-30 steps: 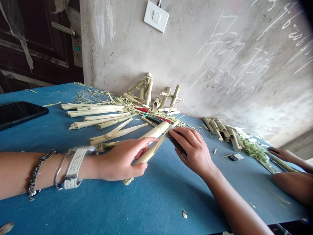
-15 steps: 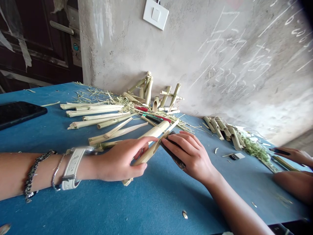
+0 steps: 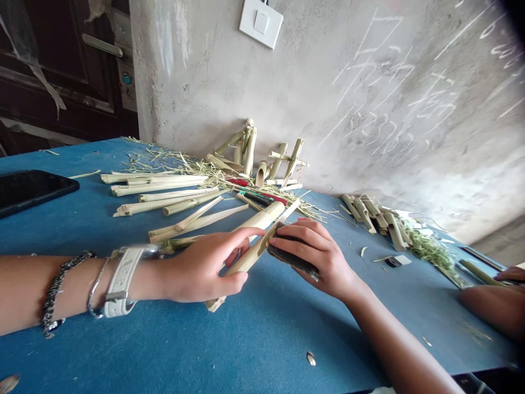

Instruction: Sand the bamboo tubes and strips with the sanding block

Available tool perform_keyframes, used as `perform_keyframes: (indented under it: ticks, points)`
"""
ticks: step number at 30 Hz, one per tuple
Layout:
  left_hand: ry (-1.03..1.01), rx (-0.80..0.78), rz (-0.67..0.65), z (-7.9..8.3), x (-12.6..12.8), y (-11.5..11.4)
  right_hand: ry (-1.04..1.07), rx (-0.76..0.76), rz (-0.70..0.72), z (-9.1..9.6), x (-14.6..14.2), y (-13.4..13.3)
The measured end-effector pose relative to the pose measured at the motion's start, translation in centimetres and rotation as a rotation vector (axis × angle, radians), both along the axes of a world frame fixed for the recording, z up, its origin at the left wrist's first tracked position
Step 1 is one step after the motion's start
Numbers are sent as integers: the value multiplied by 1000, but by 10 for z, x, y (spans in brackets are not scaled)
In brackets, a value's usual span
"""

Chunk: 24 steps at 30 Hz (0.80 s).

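My left hand [image 3: 211, 265] is closed around a pale split bamboo piece [image 3: 250, 257], thumb on the near side and index finger along the top. The piece slants from the table toward the back right, its far end cut thin. In my right hand [image 3: 314, 246] is a dark, rough piece of what looks like folded sandpaper [image 3: 293, 260], its left end against the bamboo's edge. My fingers lie over its top. Behind my left hand rests another bamboo length [image 3: 262, 217], and split bamboo pieces [image 3: 164, 183] lie in a row to its left.
Shavings [image 3: 164, 158], a red-handled tool [image 3: 274, 200] and upright bamboo constructions [image 3: 249, 148] stand near the wall. A black phone [image 3: 35, 189] lies at left. Cut bamboo tubes [image 3: 363, 213] and green shavings [image 3: 430, 251] are at right, near another person's arm [image 3: 492, 306].
My right hand has shifted slightly left, and the sandpaper has turned to a flatter angle. My left hand stays still. The other person's hand has moved down and right.
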<state>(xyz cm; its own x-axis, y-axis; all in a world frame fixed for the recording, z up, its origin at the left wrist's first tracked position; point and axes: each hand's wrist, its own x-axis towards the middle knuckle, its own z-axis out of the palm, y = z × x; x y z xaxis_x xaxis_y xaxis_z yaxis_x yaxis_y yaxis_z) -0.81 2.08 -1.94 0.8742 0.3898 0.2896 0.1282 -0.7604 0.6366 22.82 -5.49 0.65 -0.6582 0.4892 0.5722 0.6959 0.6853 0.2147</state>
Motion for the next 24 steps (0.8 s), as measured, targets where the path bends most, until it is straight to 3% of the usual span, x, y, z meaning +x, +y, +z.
perform_keyframes:
  ticks: [9, 16, 20, 24]
  points:
    - [-2, -23, 2, 0, -1, -1, 98, 97, -106, 1, 6, 1]
    - [11, -54, -19, 2, -2, 0, 531, 103, -323, -7, 5, 0]
    - [-8, -48, -38, 0, -2, 1, 510, 45, -180, -3, 1, -3]
    - [-65, -2, -32, -6, -1, 3, 375, -187, 31, 2, -10, -7]
